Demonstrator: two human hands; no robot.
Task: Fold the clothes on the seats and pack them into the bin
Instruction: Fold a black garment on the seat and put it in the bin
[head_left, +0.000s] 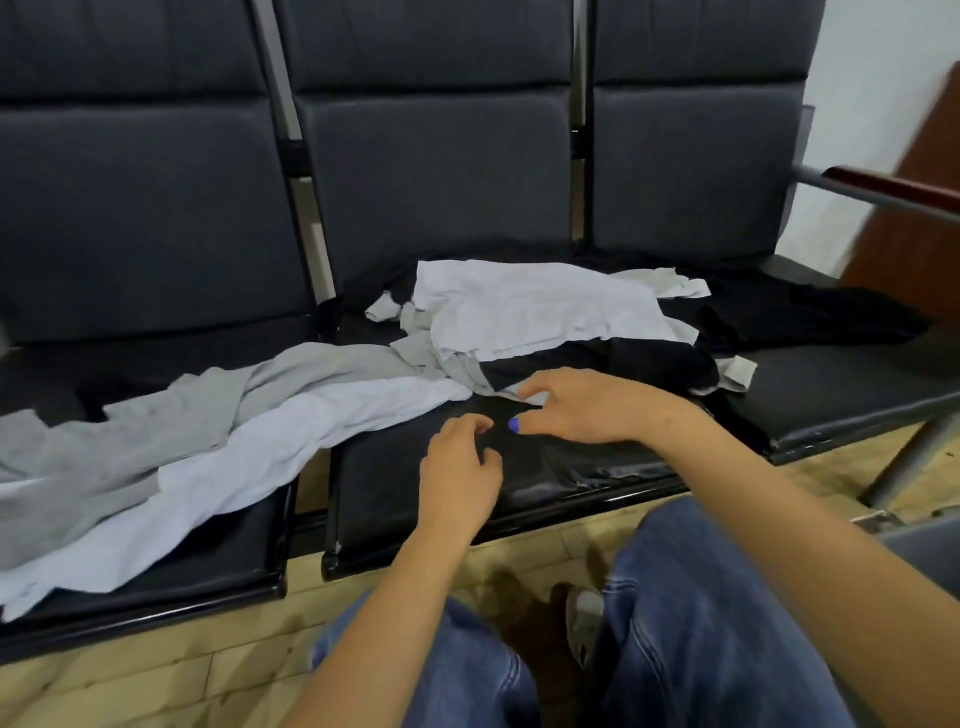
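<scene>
You are looking down at a row of three dark padded seats (441, 467). Both your hands hover over the bare front of the middle seat. Your left hand (460, 475) is loosely curled, fingers bent, holding nothing. Your right hand (582, 408) is half open, thumb and forefinger spread apart, its fingertips just beside the edge of a clothes pile; it grips nothing. A light grey garment (130, 452) and a white garment (291, 441) trail across the left seat. A crumpled white shirt (535, 306) lies over black clothing (779, 312) on the middle and right seats. Your knees in blue jeans (701, 623) show below, over a tiled floor (156, 670).
</scene>
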